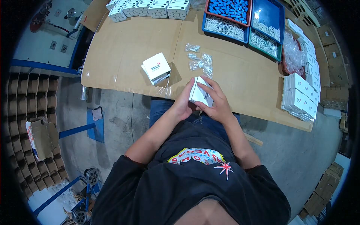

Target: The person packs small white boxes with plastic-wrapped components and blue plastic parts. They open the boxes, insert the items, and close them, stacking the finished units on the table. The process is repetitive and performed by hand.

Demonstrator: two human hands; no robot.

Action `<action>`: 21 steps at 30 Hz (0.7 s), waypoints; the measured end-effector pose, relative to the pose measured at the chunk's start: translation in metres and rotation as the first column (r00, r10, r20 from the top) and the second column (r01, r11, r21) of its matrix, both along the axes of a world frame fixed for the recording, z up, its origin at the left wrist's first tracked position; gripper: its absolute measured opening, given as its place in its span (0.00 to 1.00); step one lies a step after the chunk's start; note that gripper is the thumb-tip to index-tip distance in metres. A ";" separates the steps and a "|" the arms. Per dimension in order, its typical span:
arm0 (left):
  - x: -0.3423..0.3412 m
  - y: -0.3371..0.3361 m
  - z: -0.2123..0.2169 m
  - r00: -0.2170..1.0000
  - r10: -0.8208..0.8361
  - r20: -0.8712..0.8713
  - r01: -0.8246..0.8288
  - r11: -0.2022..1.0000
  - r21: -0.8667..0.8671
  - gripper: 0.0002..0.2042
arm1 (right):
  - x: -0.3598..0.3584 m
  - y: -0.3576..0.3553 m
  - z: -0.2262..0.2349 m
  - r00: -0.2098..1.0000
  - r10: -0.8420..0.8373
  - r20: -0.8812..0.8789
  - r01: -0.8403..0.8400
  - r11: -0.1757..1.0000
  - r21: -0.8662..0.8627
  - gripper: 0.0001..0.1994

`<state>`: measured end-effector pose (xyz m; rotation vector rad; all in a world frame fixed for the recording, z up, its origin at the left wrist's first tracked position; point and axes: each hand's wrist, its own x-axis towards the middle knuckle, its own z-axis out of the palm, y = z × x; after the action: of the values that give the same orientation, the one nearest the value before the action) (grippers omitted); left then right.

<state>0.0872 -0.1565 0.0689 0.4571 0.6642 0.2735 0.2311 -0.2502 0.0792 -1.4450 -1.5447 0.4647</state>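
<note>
Both hands hold a small white box [200, 93] at the table's near edge, tilted in front of my body. My left hand [183, 102] lies along its left side. My right hand [217, 103] wraps its right side, with fingers over the top face. On the cardboard-covered table [123, 52], left of my hands, sits a small stack of flat white boxes [156, 66]. Just beyond my hands lie several clear plastic bags [202, 63] with small light-coloured parts inside.
Trays at the back right hold blue pieces [228, 10] and white plugs [225, 28]. A blue tray [268, 13] overlaps a green tray [279, 55]. White boxes stand in rows at the back [150, 9] and stacked at the right edge [300, 97]. A red bin holds clear bags [293, 52].
</note>
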 end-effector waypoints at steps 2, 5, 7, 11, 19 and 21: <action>0.001 0.000 0.000 1.000 0.008 -0.003 -0.008 1.000 -0.003 0.28 | -0.001 0.000 0.001 1.000 0.003 0.008 -0.003 1.000 0.007 0.33; 0.000 0.002 -0.003 1.000 0.005 -0.019 -0.005 1.000 -0.008 0.27 | -0.002 0.001 -0.002 1.000 -0.001 0.028 0.000 1.000 0.017 0.33; -0.001 0.002 -0.004 0.999 -0.010 -0.036 0.011 1.000 0.018 0.28 | -0.002 0.001 -0.003 1.000 -0.003 0.031 0.003 1.000 0.007 0.33; -0.006 0.006 -0.005 0.994 -0.081 -0.067 0.087 0.991 0.102 0.30 | 0.000 0.001 -0.001 0.997 0.008 0.073 -0.008 1.000 0.000 0.33; -0.007 0.004 -0.001 0.996 -0.015 -0.091 0.032 0.981 0.192 0.28 | 0.002 0.003 0.001 0.996 0.007 0.093 -0.012 0.999 0.053 0.33; -0.006 0.003 -0.003 0.996 0.018 -0.084 -0.004 0.985 0.173 0.27 | 0.001 0.003 0.001 0.993 0.000 0.114 -0.008 0.997 0.075 0.32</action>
<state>0.0811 -0.1539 0.0659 0.6341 0.7298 0.3250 0.2323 -0.2472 0.0806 -1.4312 -1.6386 0.3271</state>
